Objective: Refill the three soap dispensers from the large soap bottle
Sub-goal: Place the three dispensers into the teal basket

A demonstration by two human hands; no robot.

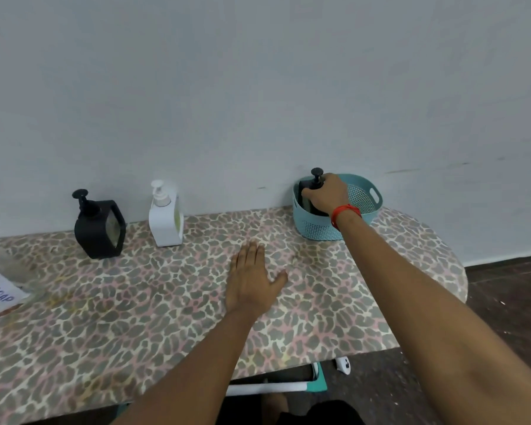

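Leopard-print desk (166, 317), teal basket (364, 196), black dispenser (305, 191) gripped inside.
The right hand (328, 196) curls its fingers (327, 182) round the black dispenser standing in the teal basket at the desk's far right; the left hand (252, 280) lies flat on the desk, fingers straight.

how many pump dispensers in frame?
3. The black dispenser stands on the table at left by the wall; the white dispenser just right of it; the third dispenser, black, sits in the teal basket, gripped by the right hand. The basket may hide more.
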